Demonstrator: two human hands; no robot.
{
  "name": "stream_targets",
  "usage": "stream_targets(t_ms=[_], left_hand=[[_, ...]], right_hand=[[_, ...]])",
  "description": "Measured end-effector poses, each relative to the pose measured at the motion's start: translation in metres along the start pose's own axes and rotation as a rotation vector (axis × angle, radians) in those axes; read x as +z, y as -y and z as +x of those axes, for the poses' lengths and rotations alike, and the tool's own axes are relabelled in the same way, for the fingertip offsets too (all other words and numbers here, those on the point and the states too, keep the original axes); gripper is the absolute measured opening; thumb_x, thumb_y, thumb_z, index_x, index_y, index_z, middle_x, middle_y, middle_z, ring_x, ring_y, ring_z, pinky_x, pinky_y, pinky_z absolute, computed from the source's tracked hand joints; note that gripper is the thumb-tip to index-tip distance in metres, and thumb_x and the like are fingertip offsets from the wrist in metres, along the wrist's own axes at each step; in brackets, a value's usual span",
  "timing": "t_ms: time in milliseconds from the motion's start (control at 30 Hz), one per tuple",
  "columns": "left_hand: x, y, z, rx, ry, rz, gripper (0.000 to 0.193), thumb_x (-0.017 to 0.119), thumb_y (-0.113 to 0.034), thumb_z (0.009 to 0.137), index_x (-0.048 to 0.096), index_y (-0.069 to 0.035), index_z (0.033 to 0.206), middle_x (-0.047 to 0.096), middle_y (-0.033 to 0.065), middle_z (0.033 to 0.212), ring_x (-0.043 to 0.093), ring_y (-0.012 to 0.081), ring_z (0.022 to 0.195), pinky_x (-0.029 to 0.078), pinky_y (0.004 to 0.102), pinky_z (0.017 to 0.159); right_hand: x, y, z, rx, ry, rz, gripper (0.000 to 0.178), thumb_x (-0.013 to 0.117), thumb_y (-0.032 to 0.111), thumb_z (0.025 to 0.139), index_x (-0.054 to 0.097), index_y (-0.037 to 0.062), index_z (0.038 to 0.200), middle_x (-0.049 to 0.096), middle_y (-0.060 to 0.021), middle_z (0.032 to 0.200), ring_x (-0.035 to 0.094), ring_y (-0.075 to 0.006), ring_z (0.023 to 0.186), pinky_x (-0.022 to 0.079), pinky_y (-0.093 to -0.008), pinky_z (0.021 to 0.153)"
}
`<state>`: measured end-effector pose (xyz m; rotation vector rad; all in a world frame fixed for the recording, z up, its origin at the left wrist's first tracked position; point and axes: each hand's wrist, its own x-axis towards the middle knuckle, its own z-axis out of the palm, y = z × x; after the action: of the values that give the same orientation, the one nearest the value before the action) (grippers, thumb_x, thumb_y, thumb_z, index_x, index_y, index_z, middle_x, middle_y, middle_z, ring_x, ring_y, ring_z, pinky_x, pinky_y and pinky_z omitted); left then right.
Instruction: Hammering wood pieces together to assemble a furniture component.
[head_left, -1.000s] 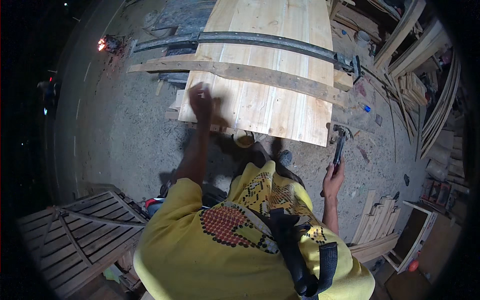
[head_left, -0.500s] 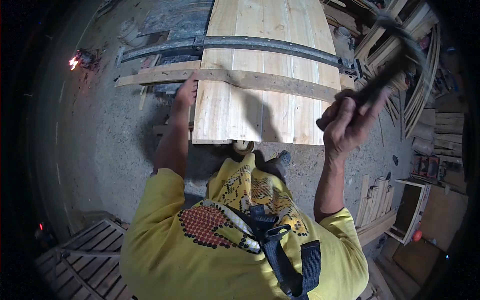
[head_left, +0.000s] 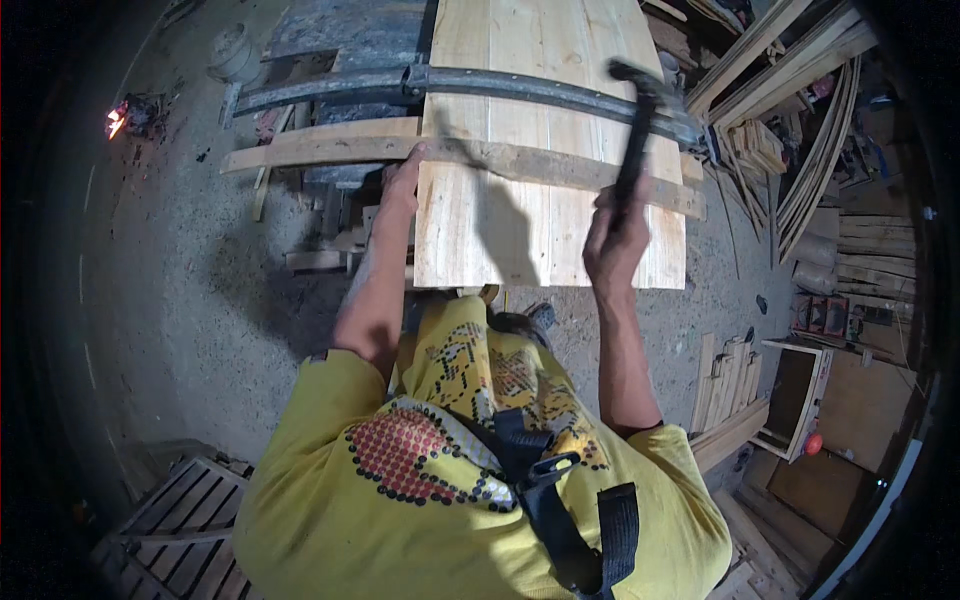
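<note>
A hammer (head_left: 632, 150) with a dark handle stands raised over the panel, slightly blurred, its head toward the far side. My right hand (head_left: 615, 245) is closed round its handle. Beneath lies a pale panel of boards (head_left: 455, 235) set edge to edge. Across it runs a long wooden batten (head_left: 540, 163), its left end sticking out past the panel. My left hand (head_left: 402, 182) holds the batten at the panel's left edge, fingertips against the wood; some of its fingers are hidden.
A metal bar clamp (head_left: 530, 88) crosses the panel beyond the batten. Wood strips (head_left: 825, 160) lean at the right, near a small open cabinet (head_left: 800, 395). A slatted wooden frame (head_left: 180, 520) stands at lower left. A small fire (head_left: 117, 120) burns on the floor far left.
My right hand has swung the hammer leftward from the panel's right edge to over the panel. The view has shifted a little; my left hand stays at the batten.
</note>
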<state>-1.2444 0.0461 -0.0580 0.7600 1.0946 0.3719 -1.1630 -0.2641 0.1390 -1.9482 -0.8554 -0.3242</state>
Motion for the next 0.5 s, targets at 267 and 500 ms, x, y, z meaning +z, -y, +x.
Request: stream_targets(t_ms=[267, 500], left_hand=[[0.001, 0.013, 0.018, 0.045, -0.118, 0.142, 0.075, 0.080, -0.033, 0.087, 0.044, 0.004, 0.141, 0.059, 0.0181, 0.133, 0.064, 0.0291, 0.113, 0.057, 0.0446, 0.092], [-0.014, 0.023, 0.024, 0.187, 0.055, 0.019, 0.072, 0.077, -0.034, 0.089, 0.045, 0.005, 0.140, 0.057, 0.0184, 0.135, 0.063, 0.0299, 0.114, 0.058, 0.0437, 0.091]], right_hand=[[0.043, -0.016, -0.044, 0.000, 0.016, 0.032, 0.068, 0.047, 0.000, 0.099, 0.019, 0.0081, 0.159, 0.062, -0.0090, 0.077, 0.056, -0.0149, 0.063, 0.049, -0.0312, 0.056], [0.039, -0.010, -0.025, 0.311, 0.381, -0.078, 0.059, 0.049, 0.003, 0.099, 0.031, 0.0082, 0.155, 0.064, -0.0189, 0.079, 0.063, -0.0247, 0.070, 0.053, -0.0368, 0.066]])
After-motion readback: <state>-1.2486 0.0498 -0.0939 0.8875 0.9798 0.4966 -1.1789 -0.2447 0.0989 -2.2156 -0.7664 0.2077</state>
